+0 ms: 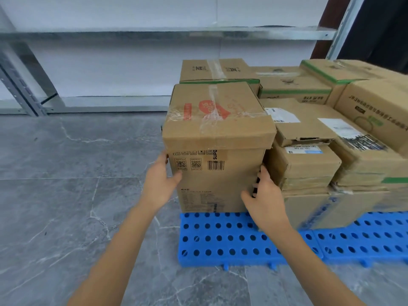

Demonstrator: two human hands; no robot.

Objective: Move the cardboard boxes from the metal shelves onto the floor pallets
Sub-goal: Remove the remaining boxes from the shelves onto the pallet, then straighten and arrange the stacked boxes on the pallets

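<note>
A tall cardboard box (217, 142) with red print and clear tape on its top stands upright on the left end of a blue perforated pallet (223, 239). My left hand (160, 182) presses flat against the box's left front edge. My right hand (265, 199) grips its right front corner, fingers wrapped into the gap beside the neighbouring boxes. Several more cardboard boxes (309, 164) are stacked on the pallet to the right and behind.
A metal shelf (154, 33) runs along the white wall at the back, with its grey upright (24, 89) at the left. Grey marble-pattern floor tiles (66, 173) lie left of and in front of the pallet.
</note>
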